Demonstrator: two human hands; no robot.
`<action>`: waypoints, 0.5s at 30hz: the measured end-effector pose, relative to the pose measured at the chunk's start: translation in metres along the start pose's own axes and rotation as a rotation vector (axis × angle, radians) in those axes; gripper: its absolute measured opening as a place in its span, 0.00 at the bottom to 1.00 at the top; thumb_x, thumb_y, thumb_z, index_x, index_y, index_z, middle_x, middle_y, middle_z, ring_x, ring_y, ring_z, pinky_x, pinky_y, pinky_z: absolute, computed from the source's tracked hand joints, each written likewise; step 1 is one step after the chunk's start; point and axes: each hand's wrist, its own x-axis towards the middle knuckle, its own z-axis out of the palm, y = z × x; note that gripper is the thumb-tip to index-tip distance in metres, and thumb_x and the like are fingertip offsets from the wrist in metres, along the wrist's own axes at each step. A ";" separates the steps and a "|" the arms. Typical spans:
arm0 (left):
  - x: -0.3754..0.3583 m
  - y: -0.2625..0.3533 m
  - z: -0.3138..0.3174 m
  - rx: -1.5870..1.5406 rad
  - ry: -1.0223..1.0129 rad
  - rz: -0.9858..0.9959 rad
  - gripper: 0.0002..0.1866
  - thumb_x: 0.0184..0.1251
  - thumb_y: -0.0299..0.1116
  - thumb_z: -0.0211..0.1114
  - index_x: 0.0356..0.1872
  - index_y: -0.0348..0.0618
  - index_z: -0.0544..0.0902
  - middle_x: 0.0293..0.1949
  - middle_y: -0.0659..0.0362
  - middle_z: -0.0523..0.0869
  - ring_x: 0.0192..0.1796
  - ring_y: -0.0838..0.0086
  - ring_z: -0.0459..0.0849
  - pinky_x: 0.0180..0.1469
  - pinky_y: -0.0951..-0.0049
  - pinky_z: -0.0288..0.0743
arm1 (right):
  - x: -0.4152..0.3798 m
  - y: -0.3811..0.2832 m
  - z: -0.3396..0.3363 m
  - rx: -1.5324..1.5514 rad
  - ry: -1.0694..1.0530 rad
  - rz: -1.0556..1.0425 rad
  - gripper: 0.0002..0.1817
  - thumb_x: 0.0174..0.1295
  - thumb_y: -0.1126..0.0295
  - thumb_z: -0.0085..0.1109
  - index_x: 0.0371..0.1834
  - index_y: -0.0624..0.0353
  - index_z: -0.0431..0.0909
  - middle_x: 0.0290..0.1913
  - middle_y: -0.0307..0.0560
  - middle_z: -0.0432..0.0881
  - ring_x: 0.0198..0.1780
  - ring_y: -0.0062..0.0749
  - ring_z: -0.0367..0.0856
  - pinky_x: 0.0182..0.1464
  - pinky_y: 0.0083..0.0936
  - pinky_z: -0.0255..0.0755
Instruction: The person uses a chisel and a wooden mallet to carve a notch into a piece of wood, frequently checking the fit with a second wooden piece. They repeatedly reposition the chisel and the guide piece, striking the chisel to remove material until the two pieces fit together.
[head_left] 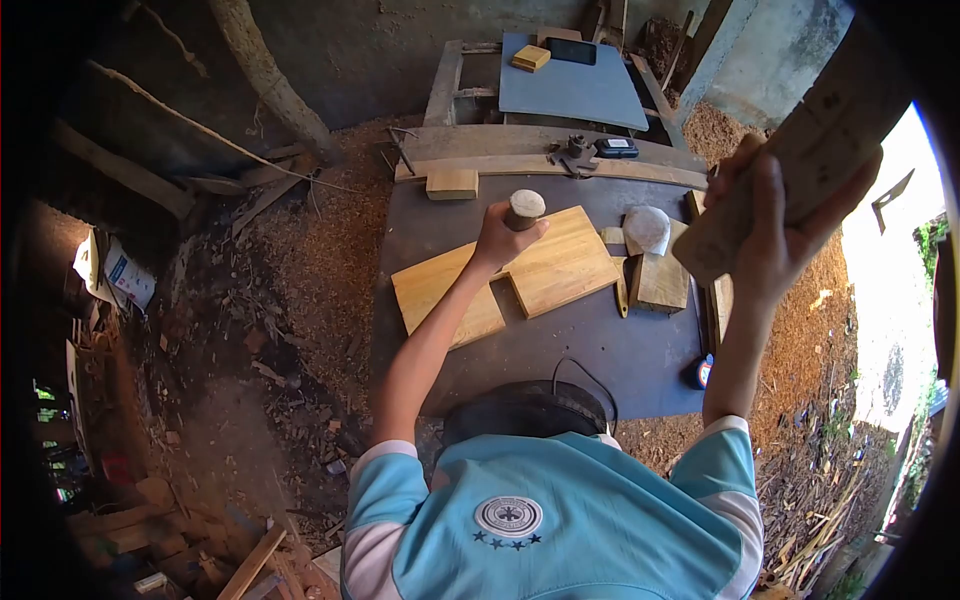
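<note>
My left hand (503, 238) is closed around a chisel (527, 205), held upright over the board. Its round, pale handle end points up, and its blade is hidden below my fist. Beneath it lies a light wooden board (570, 262) with a rectangular notch in its near edge. Raised at the right, my right hand (785, 220) grips a thick, worn wooden block (835, 125), well above the table and apart from the chisel.
The dark table (450, 375) also carries a small wood block (452, 184), a white rounded object (647, 230) by a thicker block (660, 283), a yellow-handled tool (621, 290) and a tape measure (700, 372). Behind stands a grey panel (570, 95). Shavings cover the ground.
</note>
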 end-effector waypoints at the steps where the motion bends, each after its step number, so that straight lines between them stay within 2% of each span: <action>1: 0.000 -0.001 0.000 -0.002 0.008 -0.001 0.10 0.46 0.32 0.69 0.23 0.38 0.76 0.20 0.65 0.78 0.25 0.83 0.73 0.30 0.76 0.68 | -0.004 0.005 0.008 -0.009 0.045 0.008 0.42 0.60 0.77 0.50 0.71 0.43 0.34 0.30 0.53 0.77 0.24 0.29 0.75 0.24 0.26 0.72; 4: 0.001 -0.001 0.004 -0.041 0.035 0.033 0.10 0.46 0.32 0.68 0.23 0.38 0.76 0.19 0.65 0.78 0.25 0.83 0.73 0.30 0.76 0.68 | -0.064 0.062 0.011 -0.420 -0.615 0.185 0.40 0.55 0.81 0.50 0.71 0.48 0.46 0.30 0.48 0.78 0.26 0.29 0.77 0.31 0.27 0.74; 5: 0.001 0.000 0.008 -0.078 0.045 0.064 0.10 0.46 0.31 0.68 0.23 0.38 0.76 0.19 0.65 0.78 0.25 0.83 0.73 0.30 0.76 0.68 | -0.077 0.067 0.014 -0.445 -0.872 0.305 0.39 0.54 0.82 0.50 0.71 0.50 0.49 0.31 0.47 0.78 0.28 0.28 0.78 0.33 0.26 0.74; 8: 0.009 -0.008 0.006 -0.068 0.054 0.071 0.09 0.46 0.31 0.68 0.22 0.38 0.76 0.18 0.66 0.77 0.24 0.84 0.72 0.28 0.77 0.67 | -0.055 0.040 0.008 -0.322 -0.878 0.572 0.41 0.53 0.83 0.51 0.71 0.50 0.47 0.30 0.46 0.79 0.30 0.26 0.78 0.35 0.26 0.75; 9: 0.001 -0.014 0.007 -0.047 0.045 0.031 0.09 0.46 0.30 0.68 0.21 0.39 0.76 0.17 0.66 0.76 0.24 0.84 0.72 0.28 0.77 0.67 | -0.051 0.038 0.007 -0.314 -0.755 0.370 0.41 0.53 0.84 0.51 0.71 0.49 0.47 0.30 0.46 0.79 0.29 0.25 0.78 0.33 0.25 0.75; 12: 0.001 -0.007 0.004 -0.051 0.027 0.010 0.10 0.45 0.30 0.67 0.19 0.40 0.73 0.15 0.67 0.73 0.22 0.85 0.70 0.25 0.78 0.64 | -0.015 -0.004 0.000 -0.152 -0.395 0.244 0.39 0.57 0.81 0.50 0.71 0.47 0.43 0.30 0.51 0.78 0.25 0.26 0.77 0.25 0.23 0.73; 14: 0.002 -0.005 0.004 -0.044 0.030 0.025 0.10 0.45 0.30 0.67 0.18 0.40 0.73 0.15 0.67 0.73 0.21 0.85 0.69 0.25 0.77 0.64 | 0.004 -0.024 0.007 0.024 -0.087 0.067 0.39 0.60 0.78 0.50 0.71 0.45 0.41 0.30 0.53 0.78 0.22 0.29 0.76 0.22 0.24 0.73; 15: 0.002 -0.005 0.003 -0.045 0.032 0.029 0.10 0.45 0.30 0.67 0.18 0.40 0.73 0.15 0.67 0.73 0.21 0.85 0.69 0.25 0.77 0.64 | 0.007 -0.018 0.002 0.003 -0.094 0.028 0.39 0.61 0.78 0.49 0.71 0.43 0.40 0.30 0.54 0.78 0.23 0.30 0.76 0.23 0.25 0.73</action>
